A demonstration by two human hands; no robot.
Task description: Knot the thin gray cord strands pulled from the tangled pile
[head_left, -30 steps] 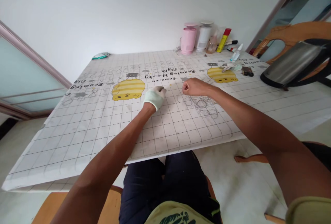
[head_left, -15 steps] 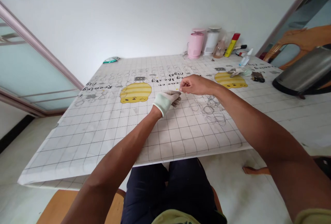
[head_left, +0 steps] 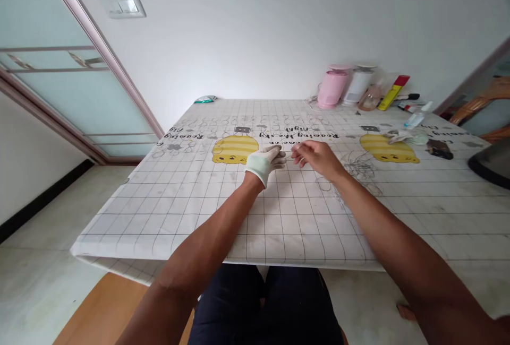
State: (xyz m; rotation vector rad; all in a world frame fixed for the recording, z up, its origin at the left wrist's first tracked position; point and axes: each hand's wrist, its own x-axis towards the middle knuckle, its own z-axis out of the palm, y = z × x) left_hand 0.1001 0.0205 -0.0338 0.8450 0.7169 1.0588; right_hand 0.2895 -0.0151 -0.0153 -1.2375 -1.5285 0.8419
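Note:
My left hand (head_left: pixel 268 160), in a pale mint-cuffed glove with greyish fingertips, is over the middle of the table. Its fingers are pressed together; whatever they hold is too small to make out. Facing it across a small gap is my bare right hand (head_left: pixel 314 158), with fingers curled inward and the tips close together. Anything thin between them cannot be made out. A loose tangle of thin grey wire or thread (head_left: pixel 360 171) lies to the right, partly behind my right forearm. Faint small loops (head_left: pixel 258 121) of similar look run along the far part of the tablecloth.
The checked tablecloth (head_left: pixel 191 217) has yellow bear prints. At the back right stand a pink cylinder device (head_left: pixel 332 89), a white one (head_left: pixel 358 86), bottles and a yellow-red box (head_left: pixel 393 93). Another glove (head_left: pixel 402 136), a dark small object (head_left: pixel 440 148) and a kettle (head_left: pixel 492 163) are on the right.
The view has turned left, so everything appears further right. My right hand has drawn away from the left, its fingers loosening a little, leaving a wider gap between them.

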